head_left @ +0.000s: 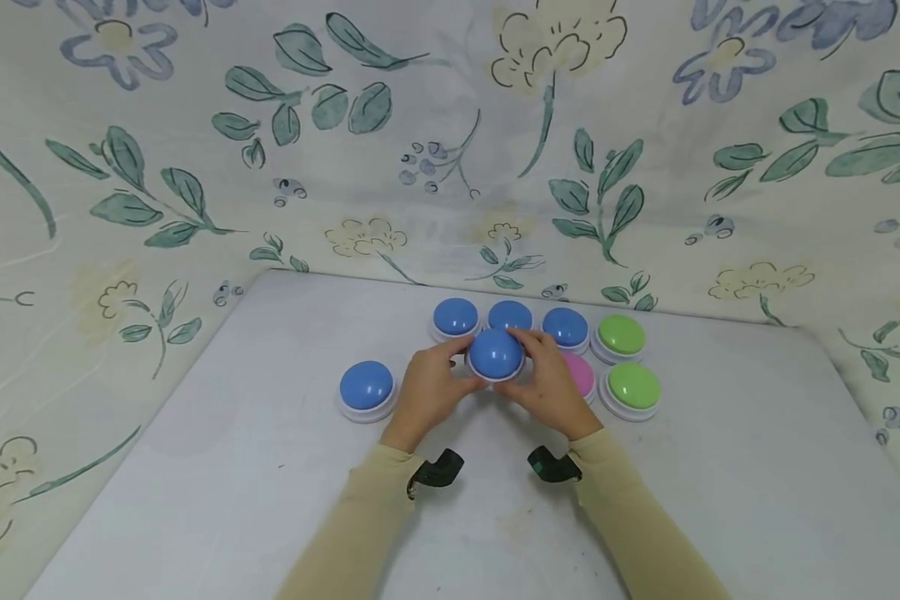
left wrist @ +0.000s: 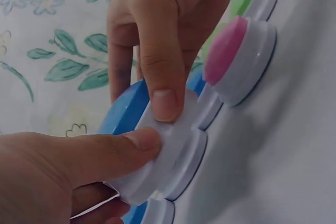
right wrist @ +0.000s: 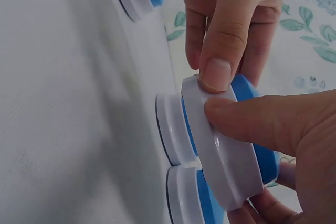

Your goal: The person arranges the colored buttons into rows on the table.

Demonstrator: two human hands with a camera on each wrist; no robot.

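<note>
A blue dome push button [head_left: 496, 354] with a white round base is held up between both hands, above the table. My left hand [head_left: 429, 387] grips its left side, thumb on the white base. From the other side my right hand [head_left: 551, 390] grips it too. In the left wrist view both thumbs press the white rim [left wrist: 170, 145] close together, and the right wrist view shows the same hold on the base [right wrist: 223, 150]. Left of the left hand sits another blue button [head_left: 367, 386]. A pink button [head_left: 581, 375] is partly hidden behind the right hand.
At the back stand three blue buttons [head_left: 456, 317], the middle one partly covered by the held button. Right of them are two green buttons, one farther back [head_left: 621, 335] and one nearer [head_left: 634, 386]. A floral cloth [head_left: 420, 167] hangs behind the white table [head_left: 720, 467].
</note>
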